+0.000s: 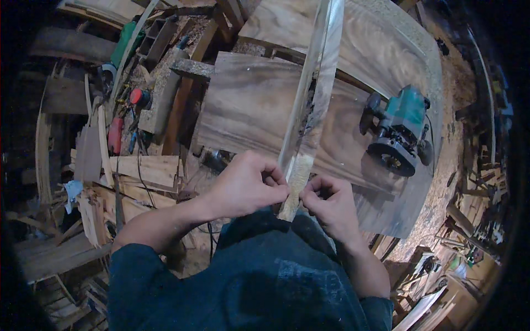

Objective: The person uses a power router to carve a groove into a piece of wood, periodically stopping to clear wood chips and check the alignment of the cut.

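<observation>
The long strip [324,94] is wood — smooth and faintly shiny along its pale face, dark and ragged in the hollow down its length, coarse and fibrous at the near end. The broad board [248,105] is wood too, flat and smooth, with swirling grain. The router [403,110] has a teal housing (plastic, by its look) over a black base. The shirt [276,298] is matt dark cloth, its print worn.
</observation>
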{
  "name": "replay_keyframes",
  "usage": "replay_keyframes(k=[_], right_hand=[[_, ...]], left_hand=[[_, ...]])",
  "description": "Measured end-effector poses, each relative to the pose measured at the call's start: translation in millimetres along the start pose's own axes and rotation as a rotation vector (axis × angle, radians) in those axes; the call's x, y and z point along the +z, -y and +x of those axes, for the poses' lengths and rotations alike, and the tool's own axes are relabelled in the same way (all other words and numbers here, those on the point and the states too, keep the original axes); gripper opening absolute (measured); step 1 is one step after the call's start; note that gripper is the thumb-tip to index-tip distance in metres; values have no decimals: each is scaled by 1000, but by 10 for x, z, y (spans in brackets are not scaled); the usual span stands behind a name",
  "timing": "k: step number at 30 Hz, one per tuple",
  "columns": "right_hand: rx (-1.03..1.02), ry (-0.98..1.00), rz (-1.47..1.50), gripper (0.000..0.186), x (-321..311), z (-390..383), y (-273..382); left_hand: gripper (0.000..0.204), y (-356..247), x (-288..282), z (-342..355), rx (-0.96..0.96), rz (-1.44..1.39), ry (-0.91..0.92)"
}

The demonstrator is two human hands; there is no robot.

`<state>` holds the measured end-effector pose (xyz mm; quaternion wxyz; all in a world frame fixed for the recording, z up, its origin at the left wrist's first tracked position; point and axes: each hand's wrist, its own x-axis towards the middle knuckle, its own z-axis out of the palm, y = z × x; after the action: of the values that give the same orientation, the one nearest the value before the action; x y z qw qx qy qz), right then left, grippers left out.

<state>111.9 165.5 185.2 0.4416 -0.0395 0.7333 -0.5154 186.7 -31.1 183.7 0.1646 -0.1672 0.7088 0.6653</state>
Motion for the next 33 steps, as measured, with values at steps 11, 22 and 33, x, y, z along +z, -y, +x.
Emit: replay_keyframes(k=[11, 22, 33], right_hand=[[40, -10, -12, 17, 9, 7, 28], [10, -28, -45, 15, 20, 5, 32], [-8, -27, -59, 15, 17, 17, 27]], left_hand=[[18, 0, -32, 48, -42, 31, 22], [17, -24, -44, 61, -58, 28, 52], [17, -46, -43, 61, -40, 49, 46]])
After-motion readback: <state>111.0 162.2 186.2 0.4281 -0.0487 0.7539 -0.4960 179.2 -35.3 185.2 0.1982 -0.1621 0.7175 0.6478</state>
